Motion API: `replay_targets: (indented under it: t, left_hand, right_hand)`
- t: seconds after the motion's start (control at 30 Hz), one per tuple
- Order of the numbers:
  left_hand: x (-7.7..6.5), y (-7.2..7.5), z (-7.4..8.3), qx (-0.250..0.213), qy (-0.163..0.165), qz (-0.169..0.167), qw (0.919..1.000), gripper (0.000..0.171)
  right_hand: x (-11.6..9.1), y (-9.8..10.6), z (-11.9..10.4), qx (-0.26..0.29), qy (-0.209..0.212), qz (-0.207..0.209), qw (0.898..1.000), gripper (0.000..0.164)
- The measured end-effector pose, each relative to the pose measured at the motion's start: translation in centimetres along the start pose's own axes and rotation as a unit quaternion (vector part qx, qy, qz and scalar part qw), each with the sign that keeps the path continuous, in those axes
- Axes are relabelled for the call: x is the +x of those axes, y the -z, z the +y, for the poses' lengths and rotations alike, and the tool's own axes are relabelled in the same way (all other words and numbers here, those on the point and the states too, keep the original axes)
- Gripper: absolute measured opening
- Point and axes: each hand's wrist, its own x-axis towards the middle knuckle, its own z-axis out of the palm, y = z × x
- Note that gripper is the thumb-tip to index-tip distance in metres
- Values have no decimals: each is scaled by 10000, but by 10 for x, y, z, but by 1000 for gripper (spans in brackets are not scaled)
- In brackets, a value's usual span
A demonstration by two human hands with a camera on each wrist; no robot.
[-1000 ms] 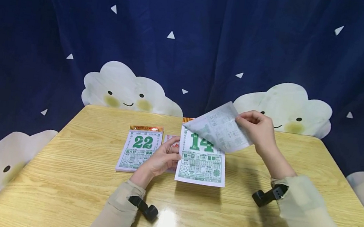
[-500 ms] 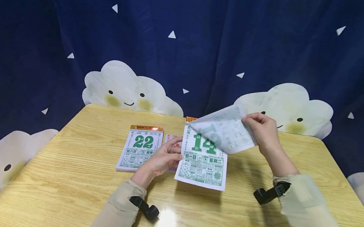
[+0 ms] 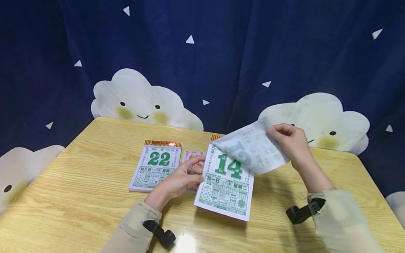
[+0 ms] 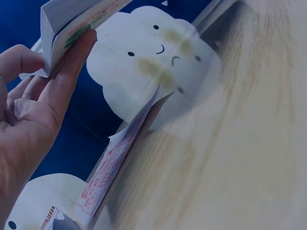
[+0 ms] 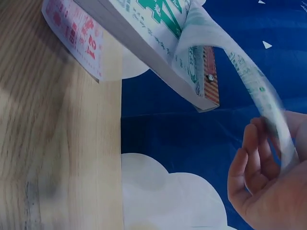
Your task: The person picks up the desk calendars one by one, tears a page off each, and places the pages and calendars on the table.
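Note:
My left hand (image 3: 181, 178) grips a thick tear-off calendar (image 3: 223, 194) by its left edge, holding it raised and tilted above the table. A green 14 shows on the calendar's face. In the left wrist view, the thumb and fingers of the left hand (image 4: 36, 112) clasp the page block (image 4: 72, 28). My right hand (image 3: 291, 145) pinches the upper leaf (image 3: 258, 150), which is folded back diagonally to the upper right. In the right wrist view this leaf (image 5: 252, 72) curves away from the calendar, still joined near the striped header (image 5: 210, 76).
On the wooden table (image 3: 64, 198), a calendar pad showing 22 (image 3: 158, 159) lies to the left. Beside it is a red-printed sheet (image 3: 192, 155), partly hidden by my left hand; the right wrist view shows 21 on the sheet (image 5: 79, 36). A blue curtain (image 3: 210, 60) hangs behind.
The calendar has shifted slightly right and tilted, its lower edge coming down and nearer. My right hand has moved a little to the right, still pinching the leaf. The left hand has hardly moved.

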Motion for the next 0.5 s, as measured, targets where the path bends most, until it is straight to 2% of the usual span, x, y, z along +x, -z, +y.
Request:
replay_targets:
  t: [0.23,0.5]
  left_hand:
    - [0,-2,1,35,27,28,10000,64]
    - [2,-3,-1,-386,-95,-30,9992,65]
  right_hand:
    - [1,1,-3,-19,-184,129,9997,40]
    - [2,5,1,448,-516,241,9974,24]
